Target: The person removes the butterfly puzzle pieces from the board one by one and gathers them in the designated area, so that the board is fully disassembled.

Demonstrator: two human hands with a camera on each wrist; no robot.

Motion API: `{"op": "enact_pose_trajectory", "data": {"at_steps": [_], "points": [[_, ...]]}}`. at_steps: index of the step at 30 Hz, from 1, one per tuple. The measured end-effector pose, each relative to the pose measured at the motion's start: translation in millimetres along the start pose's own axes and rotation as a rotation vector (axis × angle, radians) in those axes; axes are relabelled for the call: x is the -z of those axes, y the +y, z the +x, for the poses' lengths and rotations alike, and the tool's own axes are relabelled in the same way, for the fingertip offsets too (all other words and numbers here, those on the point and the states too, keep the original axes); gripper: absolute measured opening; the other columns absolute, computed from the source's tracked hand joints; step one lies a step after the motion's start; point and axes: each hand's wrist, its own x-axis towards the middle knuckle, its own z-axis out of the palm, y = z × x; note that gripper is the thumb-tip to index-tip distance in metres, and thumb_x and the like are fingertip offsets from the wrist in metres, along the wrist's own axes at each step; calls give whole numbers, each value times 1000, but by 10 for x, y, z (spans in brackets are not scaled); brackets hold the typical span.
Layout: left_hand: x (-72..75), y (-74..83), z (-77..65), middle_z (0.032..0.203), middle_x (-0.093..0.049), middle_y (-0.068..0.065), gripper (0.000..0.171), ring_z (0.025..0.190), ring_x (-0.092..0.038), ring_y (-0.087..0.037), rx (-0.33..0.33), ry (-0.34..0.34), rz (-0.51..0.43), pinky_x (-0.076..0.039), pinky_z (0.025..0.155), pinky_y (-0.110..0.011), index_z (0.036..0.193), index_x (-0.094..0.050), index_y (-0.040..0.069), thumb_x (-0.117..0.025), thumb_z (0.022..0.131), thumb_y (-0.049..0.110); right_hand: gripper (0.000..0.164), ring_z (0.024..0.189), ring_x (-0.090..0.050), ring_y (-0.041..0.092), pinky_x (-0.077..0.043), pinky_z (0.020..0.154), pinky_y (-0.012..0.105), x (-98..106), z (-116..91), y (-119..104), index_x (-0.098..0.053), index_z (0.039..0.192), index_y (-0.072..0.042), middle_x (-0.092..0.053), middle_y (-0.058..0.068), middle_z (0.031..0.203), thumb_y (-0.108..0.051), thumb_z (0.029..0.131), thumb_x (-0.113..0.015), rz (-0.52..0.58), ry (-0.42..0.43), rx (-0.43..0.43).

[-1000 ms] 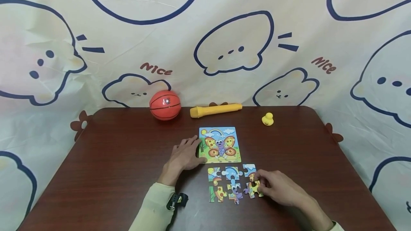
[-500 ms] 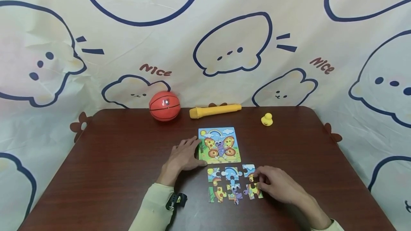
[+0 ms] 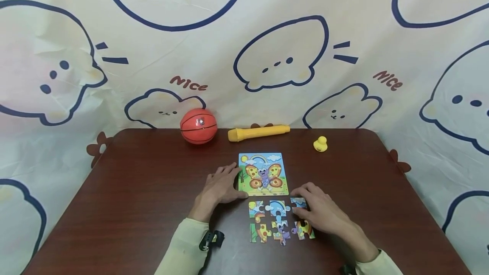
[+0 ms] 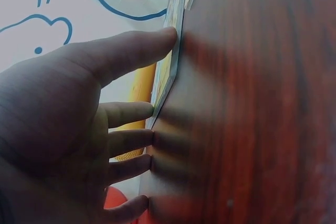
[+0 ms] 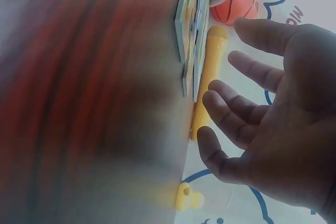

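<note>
A square butterfly picture board (image 3: 263,174) lies mid-table. My left hand (image 3: 218,188) rests at its left side, fingertips along the left edge and thumb on the lower left corner. In the left wrist view the fingers (image 4: 128,142) reach out nearly straight to the table. Below the board lie jigsaw pieces in two rows. My right hand (image 3: 321,211) hovers over the right end, partly covering the cloud piece (image 3: 299,202) and close above the yellow-and-purple piece (image 3: 304,229). The right wrist view shows its fingers (image 5: 231,114) spread and loosely bent, with nothing between them.
Along the back edge stand a red toy basketball (image 3: 198,126), a yellow toy microphone (image 3: 259,133) and a small yellow rubber duck (image 3: 320,144). Behind the brown table (image 3: 153,207) hangs a white cloth (image 3: 214,54) with cartoon outlines.
My right hand has drawn away from the right-hand pieces, moved up toward the board's lower right corner, and its fingers have spread. The left hand stays at the board.
</note>
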Motion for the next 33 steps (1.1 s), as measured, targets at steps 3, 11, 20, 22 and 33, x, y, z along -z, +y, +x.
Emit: {"op": "enact_pose_trajectory", "data": {"at_steps": [3, 11, 20, 22, 33], "points": [[-2, -3, 1, 158, -32, -7, 88, 142, -30, -33, -2, 6, -2, -27, 110, -61, 147, -42, 19, -76, 74, 54, 35, 101, -51, 13, -46, 90, 41, -11, 36, -34, -63, 118, -27, -54, -6, 113, -32, 84, -74, 7, -1, 2], [-18, -6, -1, 158, -33, -7, 88, 142, -30, -33, 5, 12, -12, -26, 111, -62, 147, -43, 19, -77, 74, 54, 38, 100, -50, 11, -49, 87, 35, -23, 135, -55, -61, 123, -24, -51, -4, 116, -29, 87, -72, 78, -66, 56], [-9, 6, -3, 158, -33, -7, 87, 142, -30, -33, 0, 13, -12, -25, 111, -62, 147, -42, 19, -77, 75, 54, 44, 101, -49, 10, -48, 90, 36, -32, 265, -111, -58, 130, -22, -52, -3, 118, -29, 88, -71, 57, -72, 80], [-12, 7, -5, 158, -33, -7, 87, 142, -30, -33, -1, 15, -14, -25, 111, -63, 147, -43, 19, -77, 75, 54, 45, 101, -49, 10, -48, 90, 36, -33, 290, -128, -58, 131, -21, -53, -2, 119, -30, 88, -71, 43, -73, 100], [-11, 11, 9, 158, -33, -6, 88, 141, -31, -33, 9, 4, -5, -27, 110, -61, 146, -43, 20, -77, 74, 55, 46, 99, -52, 12, -48, 87, 37, -41, 444, -282, -55, 134, -21, -55, 0, 117, -29, 90, -68, 35, -108, 177]]}}
